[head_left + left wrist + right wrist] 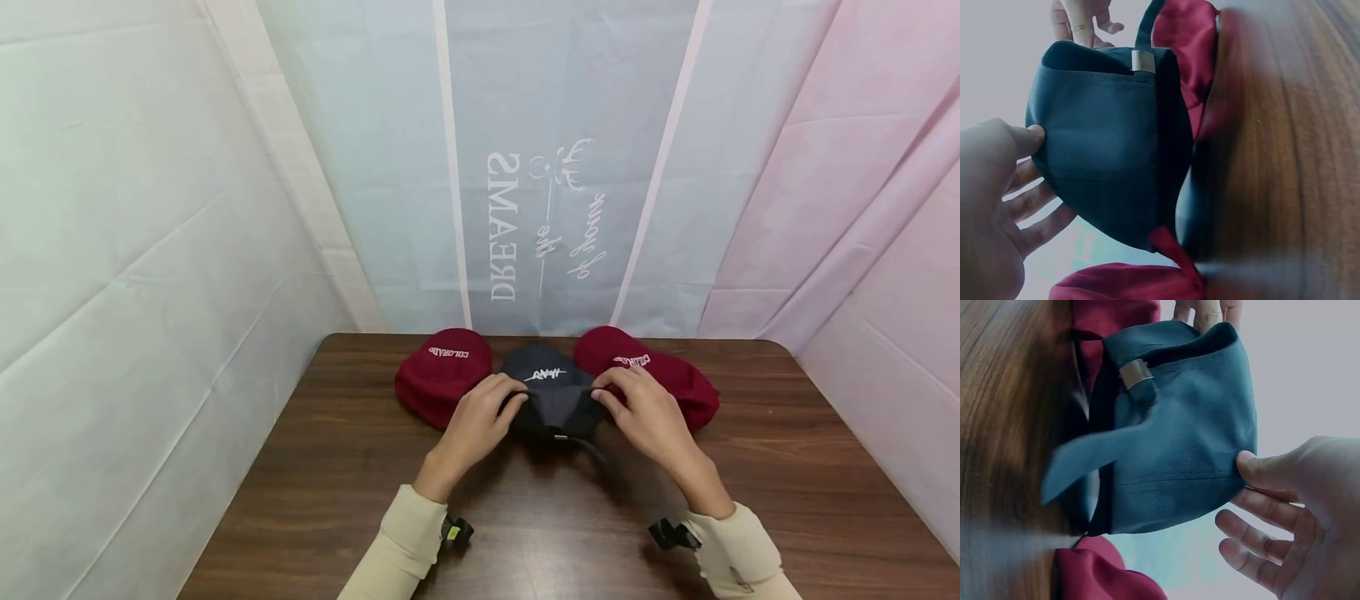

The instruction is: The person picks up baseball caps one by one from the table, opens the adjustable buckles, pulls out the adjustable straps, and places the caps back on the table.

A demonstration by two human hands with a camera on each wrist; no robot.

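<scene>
A black cap (553,402) with white lettering stands between two red caps near the table's back edge. The left hand (480,417) pinches its left side between thumb and fingers; in the left wrist view the thumb of the left hand (997,187) presses the dark cloth (1097,125). On the opposite side the right hand (648,417) pinches the cap's edge, the thumb of the right hand (1297,506) lying on the fabric (1185,425) in the right wrist view. A strap (1094,453) with a metal buckle (1135,373) hangs loose from the black cap.
One red cap (442,379) lies to the left, another red cap (686,387) to the right, both close beside the black one. The wooden table (555,533) reaches back to a pale blue cloth (390,167) with white lettering; white cloth walls stand at both sides.
</scene>
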